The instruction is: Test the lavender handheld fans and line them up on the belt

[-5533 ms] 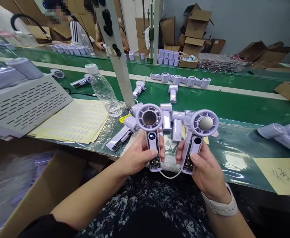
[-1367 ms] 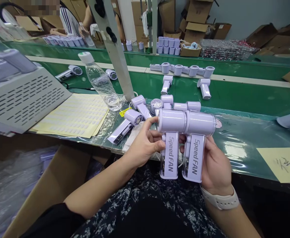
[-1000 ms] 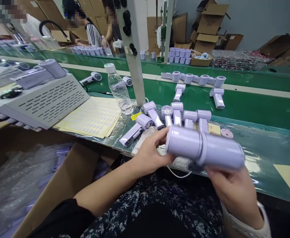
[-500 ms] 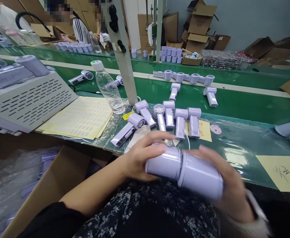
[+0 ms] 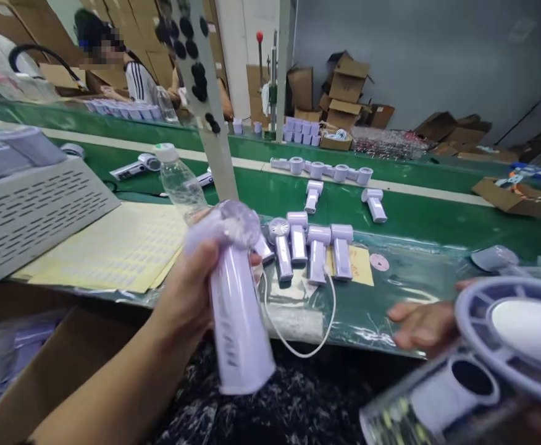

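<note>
My left hand [image 5: 189, 278] is closed around a lilac handheld fan [image 5: 243, 321], its round head up and its handle slanting down toward me. Dark lettering runs along the handle. At the right, close to the camera, a second lilac handheld fan [image 5: 465, 349] shows its ringed grille with a white centre and a see-through casing. My right hand [image 5: 425, 324] is mostly hidden behind this fan and appears to hold it, its fingertips reaching out past the left side. A white cable [image 5: 298, 355] loops between the hands, near several lilac fans [image 5: 317, 247] on the bench.
A water bottle [image 5: 178, 179] stands by a metal post [image 5: 210, 123]. On the left are a vented grey box [image 5: 62, 210] and yellow sticker sheets [image 5: 126, 247]. More fans [image 5: 317, 170] line the green conveyor [image 5: 419, 216]. A person [image 5: 136, 80] sits across it.
The two fans, earlier close together before me, have moved apart. My left hand has lifted its fan up and left; the other fan is now at the right, grille showing. The view has shifted.
</note>
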The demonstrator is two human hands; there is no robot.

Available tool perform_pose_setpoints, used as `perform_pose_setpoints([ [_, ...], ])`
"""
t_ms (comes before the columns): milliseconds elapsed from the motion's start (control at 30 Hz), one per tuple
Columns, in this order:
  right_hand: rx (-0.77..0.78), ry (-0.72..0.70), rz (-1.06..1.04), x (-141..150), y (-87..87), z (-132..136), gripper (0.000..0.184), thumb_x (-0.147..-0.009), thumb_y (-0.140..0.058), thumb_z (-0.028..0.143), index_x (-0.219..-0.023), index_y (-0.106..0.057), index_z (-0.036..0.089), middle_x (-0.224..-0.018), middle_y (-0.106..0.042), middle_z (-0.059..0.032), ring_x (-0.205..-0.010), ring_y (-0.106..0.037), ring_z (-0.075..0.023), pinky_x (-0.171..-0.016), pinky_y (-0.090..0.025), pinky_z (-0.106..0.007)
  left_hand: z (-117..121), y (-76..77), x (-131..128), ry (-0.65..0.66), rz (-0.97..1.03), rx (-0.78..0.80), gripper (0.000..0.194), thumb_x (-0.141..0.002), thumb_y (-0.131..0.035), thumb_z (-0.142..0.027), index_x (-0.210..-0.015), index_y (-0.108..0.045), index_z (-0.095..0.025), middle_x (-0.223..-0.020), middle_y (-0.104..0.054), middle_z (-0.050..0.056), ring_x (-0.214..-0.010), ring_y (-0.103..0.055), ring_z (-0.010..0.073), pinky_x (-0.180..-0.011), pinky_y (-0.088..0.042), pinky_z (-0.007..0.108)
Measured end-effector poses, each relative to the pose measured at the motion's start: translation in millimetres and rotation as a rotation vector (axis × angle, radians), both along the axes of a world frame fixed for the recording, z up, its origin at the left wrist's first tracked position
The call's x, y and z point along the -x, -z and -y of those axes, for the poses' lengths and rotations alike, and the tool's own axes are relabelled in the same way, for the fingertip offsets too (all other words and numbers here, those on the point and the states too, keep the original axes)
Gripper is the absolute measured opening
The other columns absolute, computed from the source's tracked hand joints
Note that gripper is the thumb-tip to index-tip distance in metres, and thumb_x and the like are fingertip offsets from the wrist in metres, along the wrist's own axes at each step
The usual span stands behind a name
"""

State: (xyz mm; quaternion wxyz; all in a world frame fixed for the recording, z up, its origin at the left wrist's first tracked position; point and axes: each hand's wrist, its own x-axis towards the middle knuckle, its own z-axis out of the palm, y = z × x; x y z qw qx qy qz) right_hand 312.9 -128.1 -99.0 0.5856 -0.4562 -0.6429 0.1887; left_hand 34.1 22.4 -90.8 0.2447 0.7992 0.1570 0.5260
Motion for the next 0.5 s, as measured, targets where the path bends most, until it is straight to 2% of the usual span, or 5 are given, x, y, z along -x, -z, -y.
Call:
perform_pose_setpoints([
  [167,0.254,-0.035,-0.387,47.9,12.4,-20.2,0.097,-0.085,-0.078,0.057,-0.161,-0.022,0.037,-0.123,-0.073,-0.0108,-0.091,-0.078,-0.0309,-0.078,-0.066,-0.045,18.2,6.5,-13.8,0.046,0.209,0.010,0.067,-0.078,-0.081,-0.055,-0.136,-0.056,-0.034,-0.118,-0.071,0.007,-0.108,-0.069,0.0297,-0.096,-0.060,0.050],
  [267,0.337,-0.310,-0.185,73.0,23.5,-35.6,0.126,-0.073,-0.084,0.066,-0.166,-0.008,0.026,-0.155,-0.050,-0.0184,-0.134,-0.059,-0.0380,-0.107,-0.053,-0.052,30.6,20.2,-38.3,0.117,0.330,-0.017,0.065,-0.079,-0.081,-0.053,-0.135,-0.057,-0.028,-0.116,-0.069,0.007,-0.106,-0.069,0.0272,-0.100,-0.058,0.047],
  [333,0.405,-0.385,-0.011,64.8,23.6,-43.3,0.131,-0.067,-0.092,0.053,-0.166,-0.011,0.026,-0.160,-0.046,-0.0159,-0.141,-0.052,-0.0366,-0.113,-0.047,-0.051,32.5,31.2,-51.5,0.105,0.242,-0.035,0.067,-0.082,-0.079,-0.051,-0.139,-0.052,-0.026,-0.120,-0.067,0.009,-0.114,-0.066,0.0281,-0.106,-0.054,0.049],
  [400,0.525,-0.144,0.152,29.0,19.7,-50.0,0.118,-0.072,-0.088,0.045,-0.166,-0.018,0.028,-0.151,-0.057,-0.0122,-0.129,-0.063,-0.0317,-0.107,-0.053,-0.046,27.9,42.8,-53.0,0.007,0.007,-0.036,0.064,-0.088,-0.074,-0.045,-0.143,-0.046,-0.026,-0.132,-0.062,0.012,-0.126,-0.060,0.0301,-0.110,-0.051,0.051],
  [500,0.704,0.572,0.418,-61.8,15.0,-57.3,0.099,-0.077,-0.080,0.047,-0.161,-0.034,0.022,-0.146,-0.060,-0.0167,-0.121,-0.067,-0.0359,-0.101,-0.054,-0.050,13.3,62.7,-30.4,-0.171,-0.293,-0.053,0.046,-0.093,-0.065,-0.029,-0.136,-0.050,-0.026,-0.146,-0.052,0.013,-0.135,-0.052,0.0319,-0.111,-0.048,0.053],
])
